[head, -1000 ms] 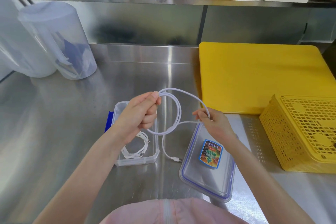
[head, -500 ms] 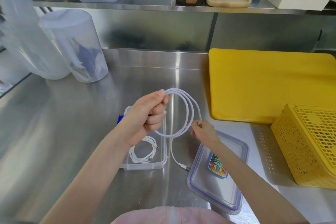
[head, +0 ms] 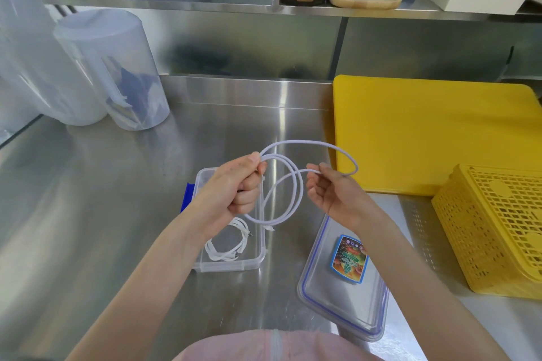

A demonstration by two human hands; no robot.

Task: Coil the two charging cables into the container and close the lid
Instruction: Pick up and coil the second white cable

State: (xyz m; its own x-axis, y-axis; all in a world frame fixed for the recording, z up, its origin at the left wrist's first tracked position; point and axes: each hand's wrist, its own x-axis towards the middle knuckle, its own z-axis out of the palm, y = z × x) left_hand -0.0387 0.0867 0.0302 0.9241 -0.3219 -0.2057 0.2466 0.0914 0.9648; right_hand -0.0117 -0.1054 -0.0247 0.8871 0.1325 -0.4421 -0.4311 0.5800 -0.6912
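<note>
A clear container (head: 262, 249) was set on the steel table (head: 88, 199), and a coiled white cable (head: 227, 245) was laid inside it; loops of a second cable (head: 296, 182) were gripped in the closed left hand (head: 234, 187) above the container; the loose end was pinched, it seemed, by the right hand (head: 334, 190); the lid (head: 337, 299) was left flat to the right.
</note>
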